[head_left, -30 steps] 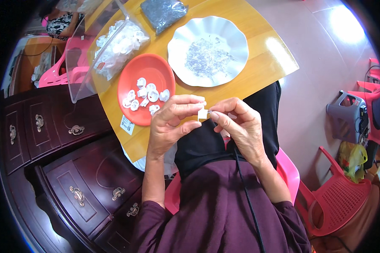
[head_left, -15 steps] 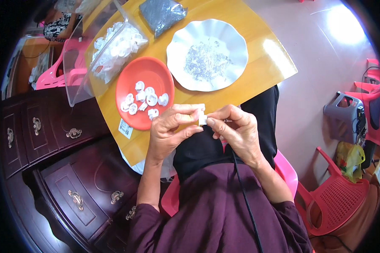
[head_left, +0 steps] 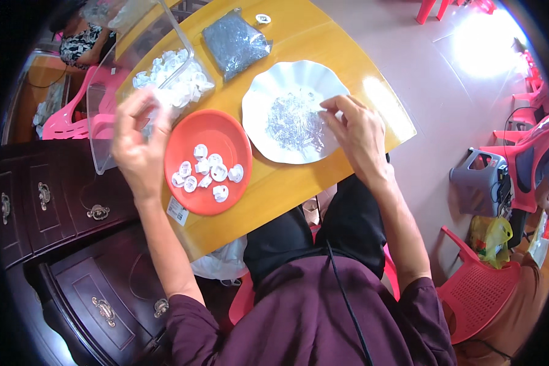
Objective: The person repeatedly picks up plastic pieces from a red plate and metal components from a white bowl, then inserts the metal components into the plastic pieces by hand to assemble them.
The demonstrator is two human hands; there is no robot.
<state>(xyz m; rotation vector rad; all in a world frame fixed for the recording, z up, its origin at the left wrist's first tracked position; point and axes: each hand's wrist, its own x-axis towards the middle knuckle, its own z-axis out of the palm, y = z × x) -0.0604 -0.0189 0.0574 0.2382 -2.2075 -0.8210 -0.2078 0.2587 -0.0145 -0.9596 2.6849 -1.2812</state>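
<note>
While your left hand point(head_left: 138, 146) is up by the clear bin point(head_left: 102, 155), your right hand point(head_left: 360, 134) is over at the right side of the white wavy-edged plate point(head_left: 256, 97). The left one's pretty blurry, with the thumb and fingers curved and a gap between them, and honestly I can't tell if you've got anything in there. On the right, your thumb and index fingertips are drawn in close above the plate, but whether there's a piece pinched between them is too small to make out.

The little clear pieces point(head_left: 293, 122) are heaped in the middle of that wavy plate. Your white plastic parts point(head_left: 202, 168) sit in a loose cluster in the lower half of the red plate point(head_left: 207, 128), which is right beside it on the yellow worktop point(head_left: 268, 190). You've got a bunch more white pieces point(head_left: 174, 76) in the bin. Past the plates there's a dark grey plastic bag point(head_left: 235, 46) lying flat, plus one small white part point(head_left: 263, 19) on its own near the bag's far end.
</note>
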